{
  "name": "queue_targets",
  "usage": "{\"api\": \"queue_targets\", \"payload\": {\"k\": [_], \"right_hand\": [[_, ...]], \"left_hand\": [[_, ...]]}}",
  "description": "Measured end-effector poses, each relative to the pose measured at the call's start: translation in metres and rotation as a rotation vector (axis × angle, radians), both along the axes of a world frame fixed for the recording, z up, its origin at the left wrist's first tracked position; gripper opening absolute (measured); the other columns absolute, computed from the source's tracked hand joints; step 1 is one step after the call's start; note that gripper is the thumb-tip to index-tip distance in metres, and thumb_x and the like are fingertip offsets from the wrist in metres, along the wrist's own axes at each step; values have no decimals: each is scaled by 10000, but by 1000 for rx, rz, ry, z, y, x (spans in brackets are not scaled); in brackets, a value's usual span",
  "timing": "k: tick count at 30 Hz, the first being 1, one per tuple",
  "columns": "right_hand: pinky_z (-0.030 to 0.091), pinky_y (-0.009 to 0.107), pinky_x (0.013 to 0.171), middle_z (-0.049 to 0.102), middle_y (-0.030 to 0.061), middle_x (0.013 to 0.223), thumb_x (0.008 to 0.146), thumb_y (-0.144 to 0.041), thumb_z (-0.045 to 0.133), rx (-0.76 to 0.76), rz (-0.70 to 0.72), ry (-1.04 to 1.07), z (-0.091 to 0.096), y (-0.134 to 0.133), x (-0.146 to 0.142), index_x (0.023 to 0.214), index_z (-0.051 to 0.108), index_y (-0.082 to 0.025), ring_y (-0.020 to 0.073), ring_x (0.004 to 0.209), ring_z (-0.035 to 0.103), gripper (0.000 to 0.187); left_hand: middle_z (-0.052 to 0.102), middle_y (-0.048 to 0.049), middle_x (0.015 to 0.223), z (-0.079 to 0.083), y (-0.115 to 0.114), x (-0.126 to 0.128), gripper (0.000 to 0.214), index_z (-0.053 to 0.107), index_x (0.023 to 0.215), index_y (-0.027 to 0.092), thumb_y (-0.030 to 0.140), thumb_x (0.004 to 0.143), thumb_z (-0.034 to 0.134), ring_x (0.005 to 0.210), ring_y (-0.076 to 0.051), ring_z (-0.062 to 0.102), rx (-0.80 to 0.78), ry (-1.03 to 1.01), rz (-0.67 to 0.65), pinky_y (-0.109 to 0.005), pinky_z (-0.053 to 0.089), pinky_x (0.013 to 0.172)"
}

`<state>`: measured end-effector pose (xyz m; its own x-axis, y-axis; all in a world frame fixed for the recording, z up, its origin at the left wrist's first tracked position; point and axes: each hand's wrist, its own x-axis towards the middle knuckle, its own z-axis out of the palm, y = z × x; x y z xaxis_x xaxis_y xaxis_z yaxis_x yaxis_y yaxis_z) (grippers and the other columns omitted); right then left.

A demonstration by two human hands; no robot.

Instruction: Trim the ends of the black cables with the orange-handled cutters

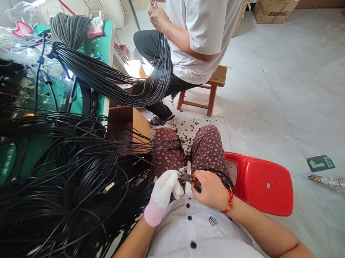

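My left hand (pixel 165 190), in a white glove with a pink cuff, is closed in a pinch on the end of a thin black cable over my lap. Close beside it my right hand (pixel 211 188), bare with a red cord at the wrist, is closed round the orange-tipped handles of small cutting pliers (pixel 187 177). The pliers' jaws point left at the gloved fingertips. A big tangled heap of black cables (pixel 59 184) fills the lower left and runs up to my knees.
A red plastic stool (pixel 262 185) stands by my right leg. Ahead, another person in a white shirt sits on a wooden stool (pixel 213 85) with a cable bundle (pixel 111 79) across the lap. Cardboard boxes (pixel 132 123), black cable scraps (pixel 190 128) on the tiles, a green bench (pixel 104 44).
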<state>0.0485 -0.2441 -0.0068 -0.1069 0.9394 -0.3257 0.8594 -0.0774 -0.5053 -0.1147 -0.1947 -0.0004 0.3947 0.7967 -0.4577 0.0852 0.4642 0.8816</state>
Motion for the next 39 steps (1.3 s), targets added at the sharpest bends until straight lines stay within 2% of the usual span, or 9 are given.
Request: {"api": "queue_targets", "payload": {"k": [4, 10, 13, 15, 31, 36, 38, 39], "right_hand": [[342, 272, 649, 589, 25, 789, 765, -259, 509, -9, 12, -24, 0, 0, 0, 837, 523, -179, 163, 724, 530, 108], [337, 275, 640, 587, 29, 784, 761, -253, 496, 10, 15, -28, -2, -2, 1, 829, 516, -180, 167, 716, 526, 102], [334, 272, 639, 587, 30, 780, 773, -258, 489, 15, 9, -4, -2, -1, 2, 826, 512, -179, 165, 710, 522, 97], [335, 273, 644, 590, 34, 786, 774, -263, 494, 10, 9, 0, -1, -1, 3, 826, 513, -177, 168, 716, 522, 102], [323, 264, 585, 629, 45, 742, 759, -215, 515, -60, 20, 36, -2, -2, 6, 772, 538, -180, 167, 667, 555, 43], [332, 249, 572, 613, 34, 695, 760, -199, 512, 12, -40, 141, -4, -5, 7, 718, 517, -186, 148, 620, 538, 44], [340, 238, 562, 589, 16, 662, 789, -239, 489, 28, -146, 192, -11, -6, 16, 718, 509, -186, 132, 582, 515, 91], [347, 233, 561, 578, 6, 650, 800, -270, 485, 14, -242, 201, -16, -8, 24, 724, 509, -187, 127, 570, 507, 115]], "left_hand": [[544, 4, 528, 6, 0, -1, 348, 565, 654, 160, 368, 904, 440, 521, -126, 506, 102, 82, -44, -256, 416, 582], [573, -10, 612, 9, 1, -7, 280, 593, 726, 157, 319, 901, 446, 600, -139, 514, 187, 83, -117, -279, 421, 659], [584, -1, 629, 8, 0, -8, 242, 601, 926, 150, 325, 903, 436, 624, -150, 529, 193, 86, -136, -294, 429, 688], [578, 5, 627, 7, 0, -9, 255, 587, 984, 149, 329, 909, 423, 625, -151, 531, 195, 96, -149, -295, 431, 684], [528, 27, 585, -2, 0, -14, 242, 595, 1000, 155, 306, 919, 424, 573, -121, 500, 136, 26, -161, -262, 421, 621], [533, 29, 575, -3, -2, -12, 242, 580, 1024, 152, 302, 919, 423, 571, -123, 514, 139, 19, -160, -267, 431, 617], [536, 32, 567, -3, -2, -10, 244, 574, 1038, 151, 306, 912, 433, 571, -125, 521, 147, 50, -139, -267, 437, 624], [543, 31, 571, -4, -3, -9, 249, 571, 1047, 151, 309, 908, 437, 574, -125, 524, 155, 72, -133, -267, 441, 630]]}}
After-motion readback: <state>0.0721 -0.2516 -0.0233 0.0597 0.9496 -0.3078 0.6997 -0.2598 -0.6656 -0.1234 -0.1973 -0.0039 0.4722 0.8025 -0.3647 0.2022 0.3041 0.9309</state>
